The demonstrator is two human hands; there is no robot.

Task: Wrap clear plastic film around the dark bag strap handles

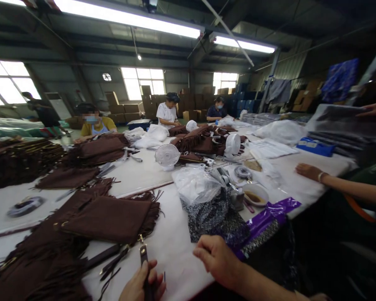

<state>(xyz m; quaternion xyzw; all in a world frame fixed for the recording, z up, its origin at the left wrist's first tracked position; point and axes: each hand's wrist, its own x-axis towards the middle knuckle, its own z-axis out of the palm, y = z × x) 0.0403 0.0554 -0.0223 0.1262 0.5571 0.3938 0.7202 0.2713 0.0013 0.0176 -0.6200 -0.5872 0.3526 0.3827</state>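
Observation:
My left hand [147, 281], at the bottom centre, is closed around a dark brown strap [143, 256]. A gold clasp on the strap's upper end points toward a brown fringed bag [106, 218] lying flat on the table. My right hand [217, 256] is over the table's near edge with its fingers curled in; whatever may be inside them is hidden. Just beyond it lie a black-and-white patterned cloth [207, 219] and a shiny purple plastic wrapper [269, 217]. More brown straps [105, 256] rest left of my left hand.
Piles of brown fringed bags [21, 156] cover the table's left. White fans [167, 156], a tape roll [25, 206] and a bowl of brownish liquid [255, 194] stand about. At right, a co-worker's hand [308, 172] rests on the table; several people sit opposite.

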